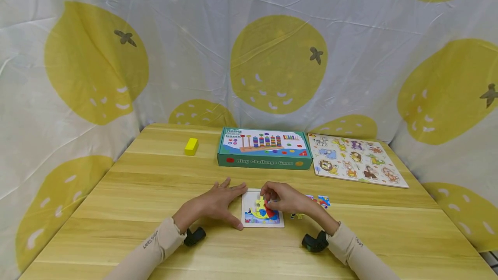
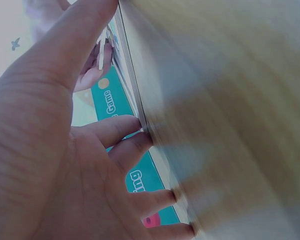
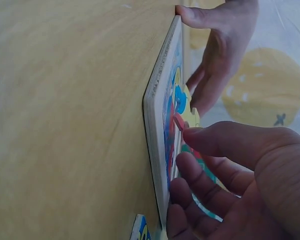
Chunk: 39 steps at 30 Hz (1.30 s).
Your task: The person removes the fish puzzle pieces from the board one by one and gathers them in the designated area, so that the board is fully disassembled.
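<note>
Plenty of bare table point(image 1: 155, 185) to my left, with one ring game box point(image 1: 264, 148), one animal peg board point(image 1: 355, 159) and one yellow block point(image 1: 191, 146) along the far edge. One small puzzle tray point(image 1: 249, 221) sits near the front edge, my left hand point(image 1: 218, 202) flat with straight fingers bracing its left side. My right hand point(image 1: 285, 198) pinches a puzzle piece point(image 3: 180, 121) over the tray, a couple of loose pieces point(image 1: 323, 201) just right of it.

left hand point(image 1: 218, 204) flat, fingers spread, right hand point(image 1: 284, 198) curled, fingers seemingly pinching, both forearms resting low
</note>
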### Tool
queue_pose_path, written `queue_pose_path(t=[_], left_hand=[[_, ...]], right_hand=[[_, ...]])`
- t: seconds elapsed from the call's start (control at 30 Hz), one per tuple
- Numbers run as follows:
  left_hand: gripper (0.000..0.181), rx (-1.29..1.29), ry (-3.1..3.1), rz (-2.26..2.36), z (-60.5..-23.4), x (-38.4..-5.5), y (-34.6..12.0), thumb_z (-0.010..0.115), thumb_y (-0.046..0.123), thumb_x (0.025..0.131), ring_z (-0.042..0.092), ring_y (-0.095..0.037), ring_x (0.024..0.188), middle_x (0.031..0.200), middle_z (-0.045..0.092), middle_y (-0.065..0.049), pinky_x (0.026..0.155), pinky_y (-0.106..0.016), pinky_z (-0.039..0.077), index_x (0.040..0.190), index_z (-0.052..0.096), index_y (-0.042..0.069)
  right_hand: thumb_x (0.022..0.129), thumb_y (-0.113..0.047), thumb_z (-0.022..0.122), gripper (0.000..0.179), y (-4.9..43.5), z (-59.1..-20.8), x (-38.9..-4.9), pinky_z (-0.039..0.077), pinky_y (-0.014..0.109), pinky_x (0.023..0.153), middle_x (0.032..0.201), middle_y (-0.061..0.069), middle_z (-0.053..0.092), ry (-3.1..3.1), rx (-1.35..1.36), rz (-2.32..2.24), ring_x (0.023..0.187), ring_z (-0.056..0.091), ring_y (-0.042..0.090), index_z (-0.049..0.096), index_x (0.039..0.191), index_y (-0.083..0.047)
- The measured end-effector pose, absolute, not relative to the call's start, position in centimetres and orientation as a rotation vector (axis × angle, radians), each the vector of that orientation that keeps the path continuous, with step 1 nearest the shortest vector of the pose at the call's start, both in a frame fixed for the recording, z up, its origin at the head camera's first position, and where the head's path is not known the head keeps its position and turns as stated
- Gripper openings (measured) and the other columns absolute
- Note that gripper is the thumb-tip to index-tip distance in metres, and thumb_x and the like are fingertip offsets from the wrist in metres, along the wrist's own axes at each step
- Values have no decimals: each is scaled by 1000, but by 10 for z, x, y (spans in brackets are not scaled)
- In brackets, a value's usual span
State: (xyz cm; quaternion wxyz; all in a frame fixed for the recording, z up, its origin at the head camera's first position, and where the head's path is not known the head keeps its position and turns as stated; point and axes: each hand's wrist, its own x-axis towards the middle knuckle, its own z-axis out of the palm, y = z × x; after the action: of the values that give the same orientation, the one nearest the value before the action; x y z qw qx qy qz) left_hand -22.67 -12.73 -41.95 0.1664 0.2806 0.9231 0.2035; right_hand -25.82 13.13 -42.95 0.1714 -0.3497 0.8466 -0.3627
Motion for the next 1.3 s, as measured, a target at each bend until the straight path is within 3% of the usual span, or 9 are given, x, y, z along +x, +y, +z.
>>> queue_pose_path(t=[0.63, 1.3], left_hand=[[102, 792, 2630, 575, -421, -228, -127, 76, 61, 70, 5, -42, 145, 158, 26, 2, 112, -64, 4, 151, 31, 18], [102, 801, 2626, 587, -421, -228, -128, 75, 61, 70, 4, -41, 145, 158, 25, 2, 113, -64, 3, 151, 31, 18]], right_hand=[[89, -8, 67, 18, 130, -427, -256, 45, 20, 65, 84, 0, 59, 2398, -994, -1092, 74, 52, 13, 58, 106, -8], [91, -7, 65, 17, 136, -421, -253, 49, 22, 67, 84, -1, 61, 2376, -1034, -1130, 73, 56, 10, 58, 107, -9]])
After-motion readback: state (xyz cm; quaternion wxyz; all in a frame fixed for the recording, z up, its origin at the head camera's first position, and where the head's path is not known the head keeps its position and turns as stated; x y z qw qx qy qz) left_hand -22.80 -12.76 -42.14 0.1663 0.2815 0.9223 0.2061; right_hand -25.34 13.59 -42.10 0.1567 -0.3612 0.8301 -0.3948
